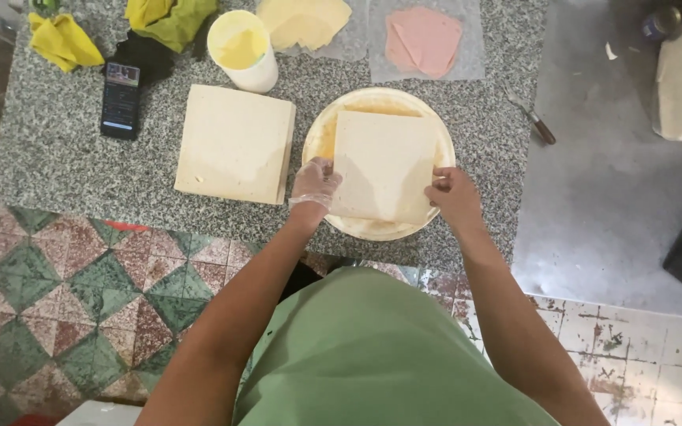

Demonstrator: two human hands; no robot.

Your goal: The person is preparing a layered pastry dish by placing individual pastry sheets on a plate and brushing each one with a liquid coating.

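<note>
A square slice of crustless white bread (pixel 384 162) lies on a round cream plate (pixel 321 130) at the near edge of a speckled granite counter (pixel 65 158). My left hand (pixel 314 183), in a clear plastic glove, pinches the slice's near left corner. My bare right hand (pixel 453 196) holds the near right edge. To the left of the plate sits a stack of the same bread slices (pixel 234 142).
A white tub of yellow spread (pixel 243 49) stands behind the stack. Cheese slices (pixel 303 21) and pink ham slices (pixel 422 39) lie on clear wrap at the back. A phone (pixel 121 99), yellow and green cloths (pixel 61 39) and a knife (pixel 537 122) also rest on the counter.
</note>
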